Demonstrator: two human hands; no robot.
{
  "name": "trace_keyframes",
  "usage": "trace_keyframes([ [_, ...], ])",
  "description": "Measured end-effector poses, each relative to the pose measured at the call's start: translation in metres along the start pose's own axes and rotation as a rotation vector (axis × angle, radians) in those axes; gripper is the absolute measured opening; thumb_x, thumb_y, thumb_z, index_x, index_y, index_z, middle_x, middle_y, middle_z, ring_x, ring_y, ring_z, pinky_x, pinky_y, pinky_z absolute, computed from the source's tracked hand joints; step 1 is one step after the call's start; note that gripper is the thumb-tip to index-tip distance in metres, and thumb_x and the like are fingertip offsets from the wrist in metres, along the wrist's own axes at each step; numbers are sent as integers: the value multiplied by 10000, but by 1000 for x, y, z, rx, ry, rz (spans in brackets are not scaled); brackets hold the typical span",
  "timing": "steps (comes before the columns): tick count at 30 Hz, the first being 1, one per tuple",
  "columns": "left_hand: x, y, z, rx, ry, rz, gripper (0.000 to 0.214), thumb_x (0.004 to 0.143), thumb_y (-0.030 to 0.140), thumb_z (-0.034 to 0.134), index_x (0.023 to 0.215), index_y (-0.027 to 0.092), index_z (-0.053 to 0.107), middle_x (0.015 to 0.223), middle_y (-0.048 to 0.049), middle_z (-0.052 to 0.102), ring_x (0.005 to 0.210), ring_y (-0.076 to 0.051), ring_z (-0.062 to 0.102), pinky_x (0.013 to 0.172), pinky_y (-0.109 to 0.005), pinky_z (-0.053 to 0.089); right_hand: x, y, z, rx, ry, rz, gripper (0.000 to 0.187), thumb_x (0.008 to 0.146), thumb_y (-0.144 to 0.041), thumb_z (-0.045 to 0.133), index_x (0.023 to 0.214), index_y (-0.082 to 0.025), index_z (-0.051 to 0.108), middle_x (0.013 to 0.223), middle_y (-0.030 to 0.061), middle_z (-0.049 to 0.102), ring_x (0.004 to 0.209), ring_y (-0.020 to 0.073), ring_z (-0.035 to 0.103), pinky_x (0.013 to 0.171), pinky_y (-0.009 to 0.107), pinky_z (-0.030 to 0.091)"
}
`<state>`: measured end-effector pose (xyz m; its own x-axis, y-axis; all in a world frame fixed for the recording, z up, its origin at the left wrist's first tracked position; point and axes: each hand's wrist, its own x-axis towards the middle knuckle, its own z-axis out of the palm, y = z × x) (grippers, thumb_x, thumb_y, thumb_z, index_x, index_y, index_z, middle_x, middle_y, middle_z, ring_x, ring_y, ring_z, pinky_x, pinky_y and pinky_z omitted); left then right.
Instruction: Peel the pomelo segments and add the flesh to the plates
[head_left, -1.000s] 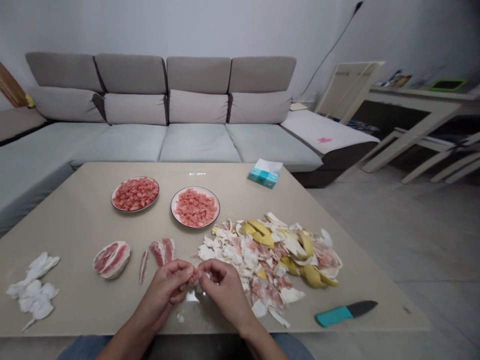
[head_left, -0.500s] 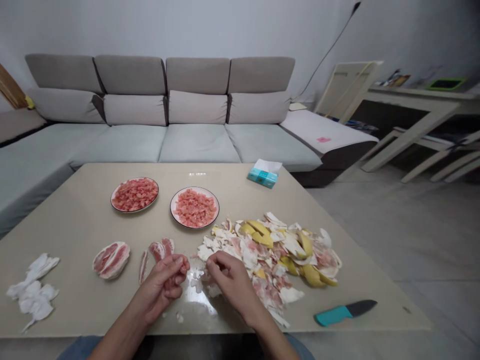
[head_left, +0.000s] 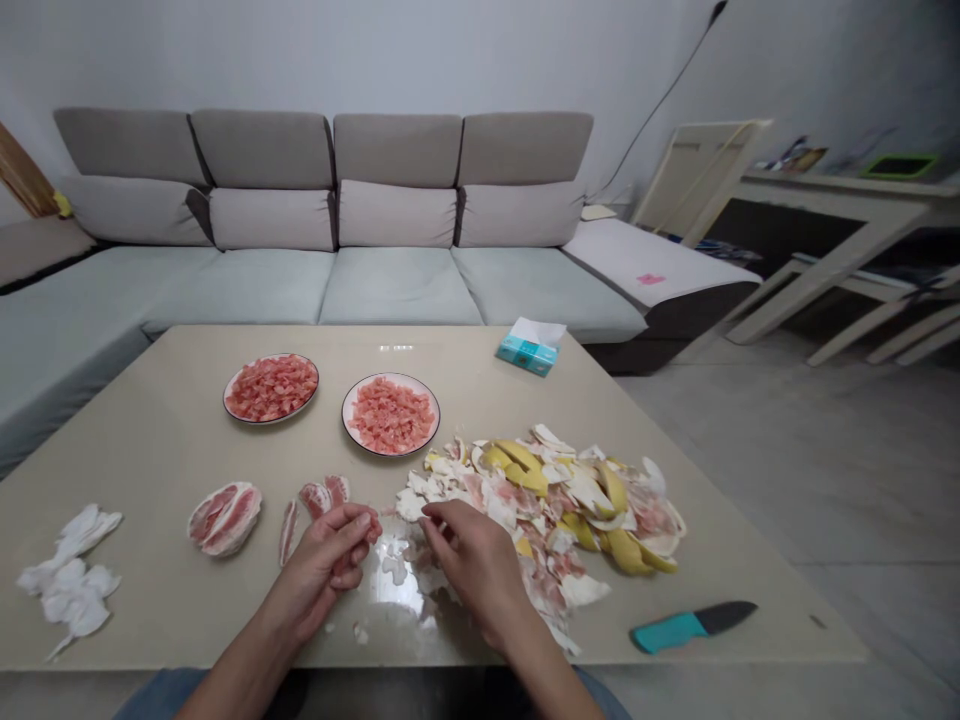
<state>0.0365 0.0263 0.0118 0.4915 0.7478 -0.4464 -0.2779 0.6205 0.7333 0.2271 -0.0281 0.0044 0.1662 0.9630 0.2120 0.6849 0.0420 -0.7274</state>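
Low over the table's near side, my left hand is closed, its thumb and fingers pinching a small piece of pink pomelo flesh. My right hand hovers at the left edge of a heap of pomelo peel, thumb and forefinger slightly apart, with nothing visible between them. Pomelo segments lie just behind my left hand, which partly covers them. Further left rests a peeled pomelo chunk with its white membrane on. Pink flesh pieces fill one plate at the centre and another plate behind it.
A knife with a turquoise handle lies at the table's near right. Crumpled tissues are at the left, and a blue tissue pack sits near the far edge. Beyond the table stands a grey sofa.
My right hand has turned slightly, and its thumb and forefinger have moved apart. My left hand stays in nearly the same place with the pomelo flesh.
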Motion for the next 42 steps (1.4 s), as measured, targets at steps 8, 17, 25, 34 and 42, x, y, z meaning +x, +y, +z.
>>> trace_keyframes([
  [8,-1,-3,4,318,-20,52,328,717,429,744,840,133,674,650,23,496,501,-41,282,423,-178,138,-6,-17,10,403,-107,-166,267,851,-222,641,1115,-260,660,1026,45,647,733,122,618,703,243,514],
  [17,-7,0,6,361,-99,64,374,729,413,735,1008,165,710,698,19,513,493,-47,270,433,-182,182,-4,-17,11,392,-9,-220,204,884,-175,569,1022,-247,702,924,53,690,841,163,644,737,266,521],
  [25,-7,3,8,498,30,224,339,703,331,754,1017,219,697,897,-37,688,846,-190,589,787,-258,421,-4,-20,12,400,45,-177,167,868,-185,562,941,-221,707,897,62,696,792,160,654,655,249,532],
  [34,-8,6,13,460,83,238,293,694,387,741,879,181,644,845,-36,639,642,-124,505,484,-184,293,-2,-22,6,423,65,-112,127,855,-192,588,874,-200,714,843,60,696,734,148,650,608,224,519],
  [42,-7,3,11,375,75,170,324,668,414,757,870,186,646,739,21,576,459,-41,323,407,-183,175,-3,-17,11,383,50,-183,149,867,-194,562,928,-215,697,883,65,686,780,166,648,667,259,531],
])
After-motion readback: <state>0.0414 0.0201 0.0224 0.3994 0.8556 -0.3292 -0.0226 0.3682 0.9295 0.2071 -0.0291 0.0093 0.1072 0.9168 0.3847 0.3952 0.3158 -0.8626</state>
